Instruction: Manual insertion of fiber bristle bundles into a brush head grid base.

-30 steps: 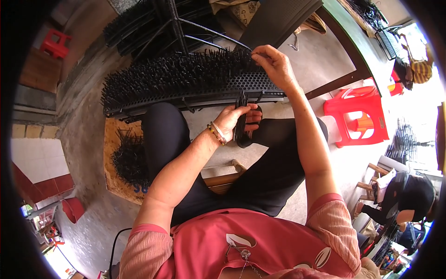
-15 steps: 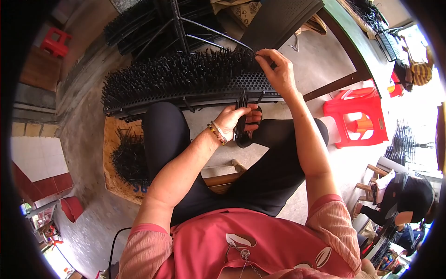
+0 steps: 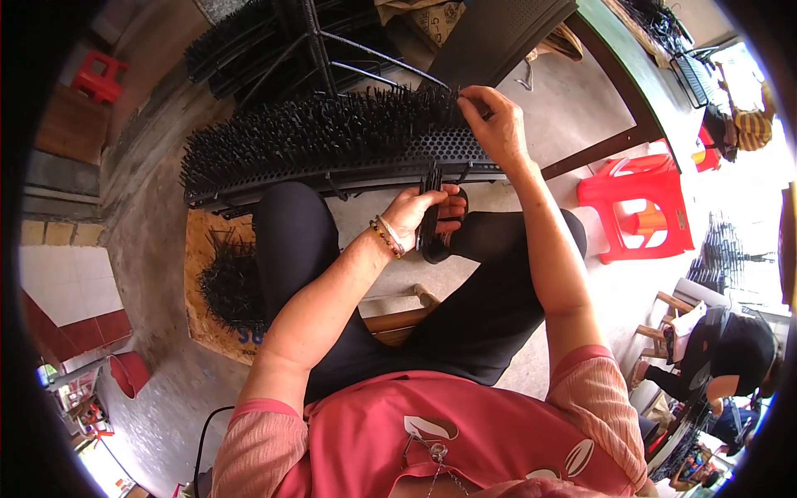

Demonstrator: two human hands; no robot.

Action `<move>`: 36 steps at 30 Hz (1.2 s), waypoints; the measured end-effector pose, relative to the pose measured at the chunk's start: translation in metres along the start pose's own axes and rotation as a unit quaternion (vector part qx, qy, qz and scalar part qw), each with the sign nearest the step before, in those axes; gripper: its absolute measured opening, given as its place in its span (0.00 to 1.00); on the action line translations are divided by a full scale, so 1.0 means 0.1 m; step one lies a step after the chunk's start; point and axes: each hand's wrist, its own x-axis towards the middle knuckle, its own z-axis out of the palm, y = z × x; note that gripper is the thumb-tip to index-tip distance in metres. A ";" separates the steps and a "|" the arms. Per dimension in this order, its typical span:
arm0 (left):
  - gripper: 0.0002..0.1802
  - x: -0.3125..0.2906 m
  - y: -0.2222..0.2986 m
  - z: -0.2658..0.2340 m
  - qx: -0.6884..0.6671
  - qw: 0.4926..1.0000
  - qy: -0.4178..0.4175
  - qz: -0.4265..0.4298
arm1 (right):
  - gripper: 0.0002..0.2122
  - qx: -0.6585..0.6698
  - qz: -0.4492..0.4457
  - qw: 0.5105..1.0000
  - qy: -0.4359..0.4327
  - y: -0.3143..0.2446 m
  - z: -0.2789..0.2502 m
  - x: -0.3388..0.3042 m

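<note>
In front of my knees lies a long black perforated rack, its holes densely filled with thin black sticks that stand upright. Bare holes show toward its right end, on the near side. My left hand is closed around a bundle of black sticks, held just below the rack's near edge. At the rack's far right corner is my right hand, its thumb and forefinger pinched together. Whatever sits between those fingertips is too small and dark to make out.
Beside my left knee, a cardboard box holds a heap of loose black sticks. A red plastic stool stands to the right, near a green-topped table. Metal bars rise behind the rack. Another person sits at the far right.
Almost nothing differs. My right hand stays at the rack's far right corner with only a tiny shift of the fingers, and my left hand keeps its bundle in place.
</note>
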 end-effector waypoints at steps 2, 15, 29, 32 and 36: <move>0.15 0.00 0.00 0.00 0.002 1.000 0.002 0.003 | 0.07 0.003 -0.003 1.000 -0.004 0.01 0.01 0.00; 0.15 -0.02 0.02 0.02 0.008 1.000 0.005 0.003 | 0.05 -0.034 -0.019 0.999 -0.014 0.07 0.05 -0.04; 0.15 0.01 -0.01 0.01 -0.032 0.998 -0.040 0.030 | 0.05 -0.145 -0.057 0.987 0.030 0.03 0.10 -0.09; 0.15 0.03 -0.04 -0.04 -0.037 0.997 -0.049 0.039 | 0.05 -0.153 -0.069 0.985 0.040 0.05 0.09 -0.07; 0.15 0.02 -0.03 0.00 -0.033 0.998 -0.041 0.042 | 0.05 -0.177 -0.070 0.982 0.017 0.04 0.10 -0.08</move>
